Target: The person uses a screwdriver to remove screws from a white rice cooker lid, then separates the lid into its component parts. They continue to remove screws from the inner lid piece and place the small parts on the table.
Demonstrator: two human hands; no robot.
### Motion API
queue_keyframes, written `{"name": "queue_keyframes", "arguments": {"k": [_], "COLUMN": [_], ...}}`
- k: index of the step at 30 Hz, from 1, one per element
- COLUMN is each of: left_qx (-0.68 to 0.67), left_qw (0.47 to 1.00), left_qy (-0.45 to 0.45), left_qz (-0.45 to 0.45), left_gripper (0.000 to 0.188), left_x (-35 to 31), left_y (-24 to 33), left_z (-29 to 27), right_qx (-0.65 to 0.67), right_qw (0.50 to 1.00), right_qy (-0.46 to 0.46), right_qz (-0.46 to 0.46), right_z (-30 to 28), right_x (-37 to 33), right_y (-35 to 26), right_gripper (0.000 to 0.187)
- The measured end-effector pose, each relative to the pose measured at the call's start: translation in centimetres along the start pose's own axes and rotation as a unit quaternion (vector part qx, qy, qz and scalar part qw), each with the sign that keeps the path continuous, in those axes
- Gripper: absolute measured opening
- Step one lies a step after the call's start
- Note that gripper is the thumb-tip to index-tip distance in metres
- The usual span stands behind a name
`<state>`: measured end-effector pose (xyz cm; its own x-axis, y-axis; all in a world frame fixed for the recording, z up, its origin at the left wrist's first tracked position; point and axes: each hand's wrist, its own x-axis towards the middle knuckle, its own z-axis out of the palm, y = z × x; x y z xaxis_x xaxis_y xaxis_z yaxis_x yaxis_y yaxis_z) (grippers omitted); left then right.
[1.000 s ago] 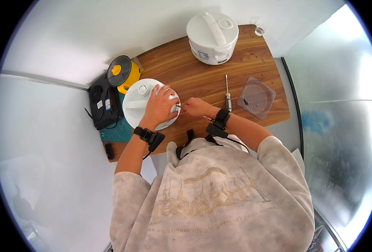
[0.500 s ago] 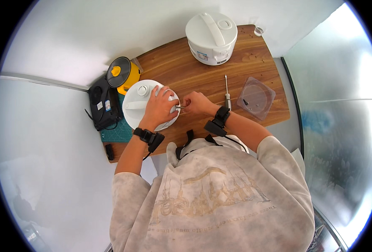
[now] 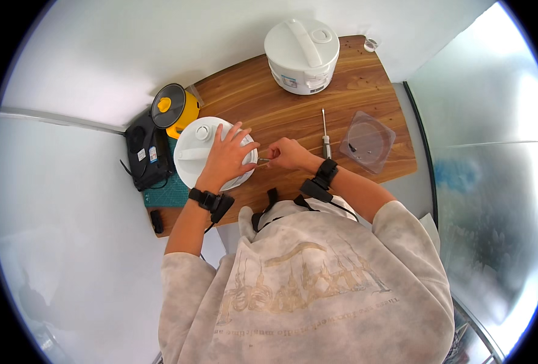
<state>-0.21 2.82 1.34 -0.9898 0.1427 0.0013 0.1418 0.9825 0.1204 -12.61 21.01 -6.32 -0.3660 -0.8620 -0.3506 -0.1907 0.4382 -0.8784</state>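
A white rice cooker (image 3: 190,167) with a moulded lid handle and a round vent stands at the left of the table. My left hand (image 3: 227,151) lies over its right side, fingers spread on the lid and rim. Just right of the cooker, my right hand (image 3: 286,154) is closed in a pinch on a thin metal rod (image 3: 264,159) that points at the cooker's side. Whether the rod's tip touches the cooker I cannot tell, and its other end is hidden in my fingers.
A screwdriver (image 3: 326,138) lies right of my right hand, beside a clear plastic tray (image 3: 368,148) holding small dark parts. Another white cooker (image 3: 303,57) stands at the back. On the left are a yellow pot (image 3: 185,115), a black case (image 3: 144,151) and a green mat (image 3: 167,195).
My right hand has drawn slightly away from the cooker with the metal rod, widening the gap to my left hand. The fingers of my left hand have spread a little more. The whole view has shifted slightly.
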Motion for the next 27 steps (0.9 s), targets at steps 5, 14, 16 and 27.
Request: {"name": "queue_keyframes", "arguments": {"k": [5,14,16,27], "left_qx": [-0.051,-0.267,-0.324,-0.450], "left_qw": [0.998,0.962,0.946,0.883], "left_qy": [-0.007,-0.041,-0.032,-0.083], "left_qz": [0.043,0.037,0.008,-0.106], "left_gripper": [0.036,0.018,0.017,0.012], "left_x": [0.9,1.4,1.5,2.2], "left_y": [2.5,4.3,5.1,6.3], "left_z": [-1.1,1.4,1.8,10.3], "right_qx": [0.011,0.001,-0.010,-0.034], "right_qw": [1.000,1.000,1.000,0.996], "right_qy": [-0.002,0.000,-0.009,0.017], "right_qz": [-0.019,-0.019,0.015,0.083], "right_z": [-1.2,-1.9,-2.4,-2.6], "right_x": [-1.3,-3.9,-5.0,-8.1], "right_y": [-0.4,0.4,0.2,8.1], "right_gripper": [0.027,0.027,0.026,0.027]}}
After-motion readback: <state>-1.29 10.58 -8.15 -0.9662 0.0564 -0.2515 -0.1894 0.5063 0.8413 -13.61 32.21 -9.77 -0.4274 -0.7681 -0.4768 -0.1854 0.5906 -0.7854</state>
